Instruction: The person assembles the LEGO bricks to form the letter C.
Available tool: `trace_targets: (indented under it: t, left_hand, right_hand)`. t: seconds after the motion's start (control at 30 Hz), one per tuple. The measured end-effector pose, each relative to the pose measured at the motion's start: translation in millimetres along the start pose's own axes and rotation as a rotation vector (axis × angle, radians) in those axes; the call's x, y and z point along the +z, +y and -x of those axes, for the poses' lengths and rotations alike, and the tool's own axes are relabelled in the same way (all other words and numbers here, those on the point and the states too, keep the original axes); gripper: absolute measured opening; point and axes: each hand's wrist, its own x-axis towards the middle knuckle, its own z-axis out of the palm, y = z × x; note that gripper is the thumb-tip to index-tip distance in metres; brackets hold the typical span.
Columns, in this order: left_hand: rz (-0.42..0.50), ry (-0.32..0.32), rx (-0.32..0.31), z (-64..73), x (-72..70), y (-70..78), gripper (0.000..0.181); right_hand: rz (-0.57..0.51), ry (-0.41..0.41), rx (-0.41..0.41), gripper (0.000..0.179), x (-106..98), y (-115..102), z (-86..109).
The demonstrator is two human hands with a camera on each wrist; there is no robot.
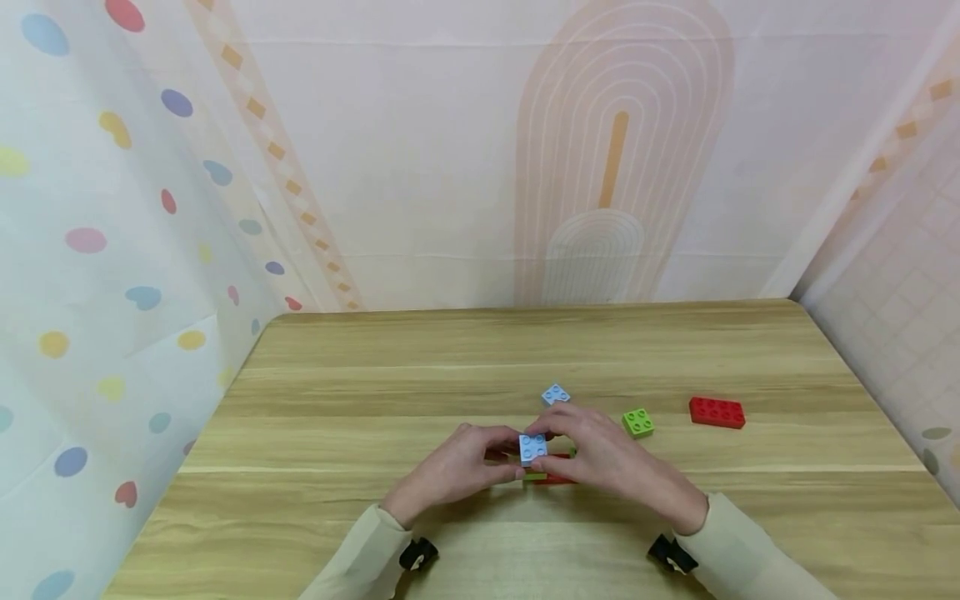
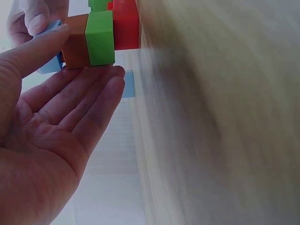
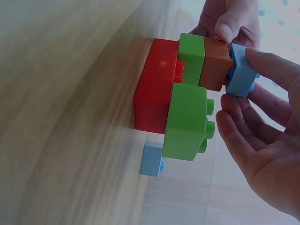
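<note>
A red toy building brick [image 3: 154, 89] lies on the table and carries two green bricks, one at each end. On the far green brick [image 3: 191, 58] stands a brown brick [image 3: 215, 63]. My right hand [image 1: 600, 450] pinches a light blue brick [image 3: 241, 70] between thumb and fingers, just over the brown one. It sits slightly tilted, and brown studs show in the gap between them. My left hand [image 1: 465, 462] holds the brown brick at its sides, thumb in front and fingers behind. The near green brick [image 3: 185, 122] has bare studs on top.
Behind my hands a loose light blue brick [image 1: 556, 394] lies on the wooden table [image 1: 337, 400]. To the right are a loose green brick [image 1: 638, 422] and, farther right, a long red brick [image 1: 717, 412]. A patterned curtain [image 1: 420, 167] hangs behind the table.
</note>
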Motion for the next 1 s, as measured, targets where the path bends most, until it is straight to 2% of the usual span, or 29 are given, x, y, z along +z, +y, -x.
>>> trace_targets:
  t: [0.17, 0.4, 0.63, 1.0]
  left_hand:
    - [0.009, 0.015, -0.015, 1.2, 0.9, 0.9, 0.029]
    - [-0.022, 0.035, -0.023, 3.1, 2.0, -0.7, 0.029]
    - [-0.02, 0.049, -0.011, 4.8, 3.0, -2.3, 0.029]
    - [-0.072, 0.057, -0.006, 5.1, 4.0, 0.5, 0.029]
  right_hand:
    - [0.017, -0.004, 0.004, 0.028, -0.6, -1.2, 0.1]
    - [0.02, -0.02, 0.004, 0.028, 0.3, -0.5, -0.9]
    - [0.008, -0.037, 0.028, 0.028, -0.2, -2.0, -0.2]
    - [0.001, -0.057, 0.037, 0.027, 0.3, 1.2, 0.9]
